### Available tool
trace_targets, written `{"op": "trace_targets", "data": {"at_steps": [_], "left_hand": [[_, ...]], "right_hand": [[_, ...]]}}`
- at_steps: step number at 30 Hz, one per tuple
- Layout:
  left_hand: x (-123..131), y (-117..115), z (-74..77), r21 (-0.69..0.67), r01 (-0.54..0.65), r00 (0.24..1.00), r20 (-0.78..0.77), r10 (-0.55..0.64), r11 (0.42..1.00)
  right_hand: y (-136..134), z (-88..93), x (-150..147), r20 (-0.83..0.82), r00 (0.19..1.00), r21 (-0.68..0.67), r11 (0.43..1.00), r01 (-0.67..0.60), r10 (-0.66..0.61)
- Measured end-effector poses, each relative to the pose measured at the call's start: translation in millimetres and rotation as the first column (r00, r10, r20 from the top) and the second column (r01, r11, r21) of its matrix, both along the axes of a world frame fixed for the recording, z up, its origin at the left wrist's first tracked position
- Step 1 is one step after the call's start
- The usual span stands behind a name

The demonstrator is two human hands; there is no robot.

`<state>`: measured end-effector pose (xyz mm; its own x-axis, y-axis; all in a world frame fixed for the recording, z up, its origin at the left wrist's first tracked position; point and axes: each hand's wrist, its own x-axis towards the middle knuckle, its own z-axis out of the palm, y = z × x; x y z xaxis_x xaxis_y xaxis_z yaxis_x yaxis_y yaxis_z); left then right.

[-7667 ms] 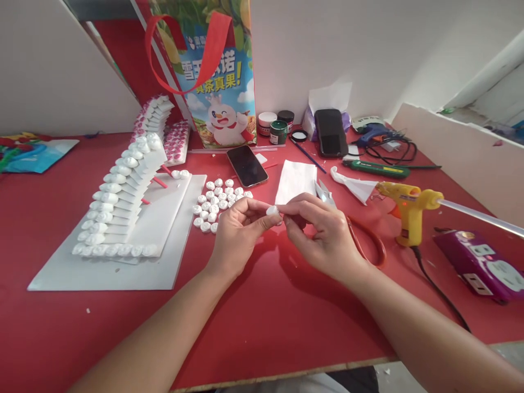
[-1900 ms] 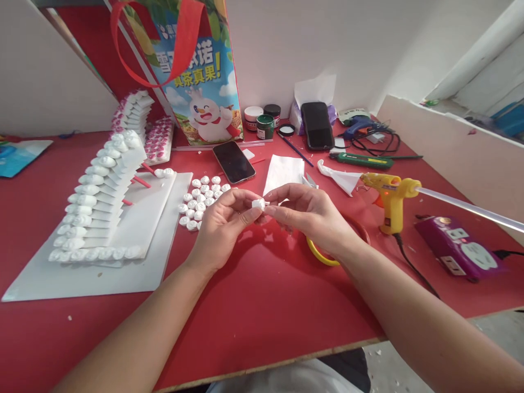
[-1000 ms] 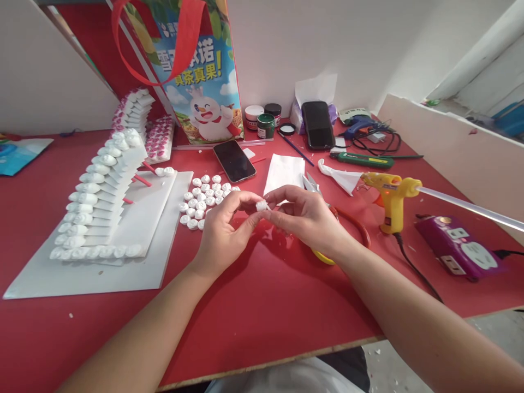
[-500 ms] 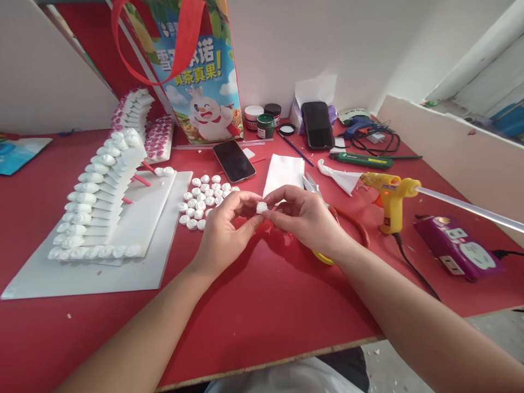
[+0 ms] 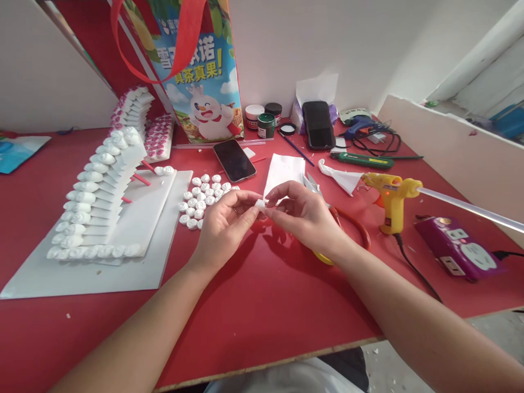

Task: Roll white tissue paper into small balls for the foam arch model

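Between my fingertips is a small white paper rosette (image 5: 260,203), partly hidden by them. My left hand (image 5: 225,224) pinches it from the left with thumb and forefinger. From the right, my right hand (image 5: 305,215) closes thumb and forefinger on its edge. Beside my left hand lie several finished-looking white rosettes (image 5: 200,205) on the red table (image 5: 262,311). A folded white tissue (image 5: 285,173) lies just beyond my hands. Scissors (image 5: 360,226) with red and yellow handles lie partly under my right hand and wrist.
At left, a stepped white model (image 5: 135,218) edged with rosettes stands on a white board (image 5: 123,281). A yellow glue gun (image 5: 391,199) and purple power strip (image 5: 458,248) are at right. Two phones (image 5: 234,160), paint jars (image 5: 266,125) and a printed bag (image 5: 196,71) are behind.
The rosette has turned slightly in my fingertips, and my fingers have shifted a little around it. Other things stay in place.
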<state>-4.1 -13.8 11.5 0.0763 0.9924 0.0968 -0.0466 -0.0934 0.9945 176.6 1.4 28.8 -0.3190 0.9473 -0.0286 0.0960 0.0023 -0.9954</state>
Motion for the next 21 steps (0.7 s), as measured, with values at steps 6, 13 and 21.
{"op": "trace_targets", "data": {"at_steps": [6,13,21], "left_hand": [[1.0,-1.0,2.6,0.031,0.04,0.998,-0.046,-0.039,0.999],[-1.4,0.8,-1.1,0.145,0.07,0.987,-0.156,-0.047,0.987],[1.9,4.0,-4.0,-0.046,0.025,1.0,-0.004,-0.025,0.999]], "right_hand": [[5.0,0.6,3.1,-0.11,0.993,-0.188,0.982,0.008,-0.029],[7.8,-3.3,2.6,-0.155,0.988,-0.215,0.976,-0.02,-0.013],[9.3,14.4,17.3,0.07,0.985,0.007,0.987,0.16,-0.16]]}}
